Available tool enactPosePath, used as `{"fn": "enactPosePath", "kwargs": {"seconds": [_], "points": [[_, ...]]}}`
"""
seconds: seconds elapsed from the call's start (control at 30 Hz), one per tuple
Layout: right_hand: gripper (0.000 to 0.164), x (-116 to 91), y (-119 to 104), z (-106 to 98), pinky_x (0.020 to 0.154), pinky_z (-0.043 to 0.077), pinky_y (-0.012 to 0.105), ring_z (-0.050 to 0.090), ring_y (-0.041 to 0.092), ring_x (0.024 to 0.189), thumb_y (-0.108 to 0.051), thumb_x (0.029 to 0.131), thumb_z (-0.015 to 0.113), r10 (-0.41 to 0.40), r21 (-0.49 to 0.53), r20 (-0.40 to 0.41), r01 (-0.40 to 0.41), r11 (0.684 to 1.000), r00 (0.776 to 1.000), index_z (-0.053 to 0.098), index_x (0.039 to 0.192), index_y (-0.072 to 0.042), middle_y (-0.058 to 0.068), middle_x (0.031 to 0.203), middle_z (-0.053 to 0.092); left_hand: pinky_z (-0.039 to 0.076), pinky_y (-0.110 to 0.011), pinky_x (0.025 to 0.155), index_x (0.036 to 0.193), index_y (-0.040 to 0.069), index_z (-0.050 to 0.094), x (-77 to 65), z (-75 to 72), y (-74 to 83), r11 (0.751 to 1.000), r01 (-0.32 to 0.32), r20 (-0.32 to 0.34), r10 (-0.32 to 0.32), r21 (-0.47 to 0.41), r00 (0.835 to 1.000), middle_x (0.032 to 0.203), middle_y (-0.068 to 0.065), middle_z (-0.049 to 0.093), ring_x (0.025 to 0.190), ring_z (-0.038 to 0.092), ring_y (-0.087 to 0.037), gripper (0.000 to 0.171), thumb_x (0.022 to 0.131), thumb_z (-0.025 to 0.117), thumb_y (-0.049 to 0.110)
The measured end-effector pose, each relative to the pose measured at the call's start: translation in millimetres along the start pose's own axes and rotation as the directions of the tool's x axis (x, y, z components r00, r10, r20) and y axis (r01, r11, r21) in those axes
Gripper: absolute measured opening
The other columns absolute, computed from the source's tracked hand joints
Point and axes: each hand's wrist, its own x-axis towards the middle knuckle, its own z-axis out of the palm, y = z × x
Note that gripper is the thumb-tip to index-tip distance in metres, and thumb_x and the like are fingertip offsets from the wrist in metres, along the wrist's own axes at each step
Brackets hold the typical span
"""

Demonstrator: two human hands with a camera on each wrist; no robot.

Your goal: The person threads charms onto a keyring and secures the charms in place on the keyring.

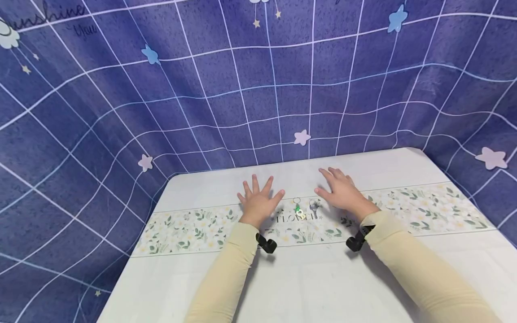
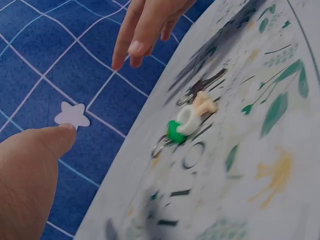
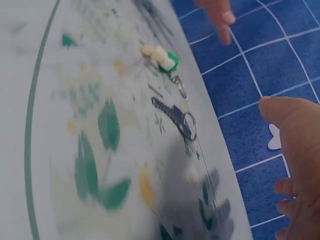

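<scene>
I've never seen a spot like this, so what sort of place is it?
Possibly a curtained-off tabletop workspace: blue star-patterned cloth hangs behind a white table, where a key and keychain lie.

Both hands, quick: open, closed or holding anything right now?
Left hand: open, spread, holding nothing.
Right hand: open, holding nothing; the key lies apart from it.
</scene>
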Motion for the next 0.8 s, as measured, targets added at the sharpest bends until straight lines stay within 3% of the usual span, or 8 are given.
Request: {"fn": "enactPosePath", "kwargs": {"seconds": [0.23,0.47,0.8], "points": [[0.063,2.3,0.8,19.3,0.113,0.02,0.069,0.031,0.05,0.142,-0.037,0.101,0.058,-0.003,0.1,-0.079,0.011,0.995,0.997,0.042,0.151,-0.001,0.032,0.153,0.035,0.004,-0.075,0.112,0.159,0.04,0.026,-3.9,12.9,11.1,0.999,0.002,0.004,-0.002,-0.051,1.0,0.169,-0.017,-0.001,0.15,-0.006,-0.05,0.071,0.097,0.035,0.073],[0.05,-2.6,0.2,40.4,0.111,0.031,0.064,0.043,0.05,0.135,-0.031,0.099,0.063,0.029,0.15,-0.126,-0.01,0.989,0.992,0.057,0.139,-0.001,0.03,0.147,0.045,0.013,-0.073,0.112,0.155,0.036,0.039,-8.3,32.8,25.2,0.993,0.007,-0.077,-0.016,-0.118,0.997,0.166,-0.019,0.017,0.15,0.013,-0.05,0.065,0.098,0.042,0.066],[0.045,-8.1,-0.8,51.4,0.109,0.035,0.062,0.048,0.051,0.13,-0.029,0.096,0.067,0.02,0.137,-0.141,-0.001,0.991,0.99,0.063,0.132,-0.003,0.028,0.143,0.051,0.008,-0.068,0.116,0.147,0.028,0.054,-13.7,56.4,42.3,0.984,-0.008,-0.136,-0.017,-0.18,0.991,0.162,-0.023,0.028,0.148,0.016,-0.052,0.058,0.098,0.051,0.058]]}}
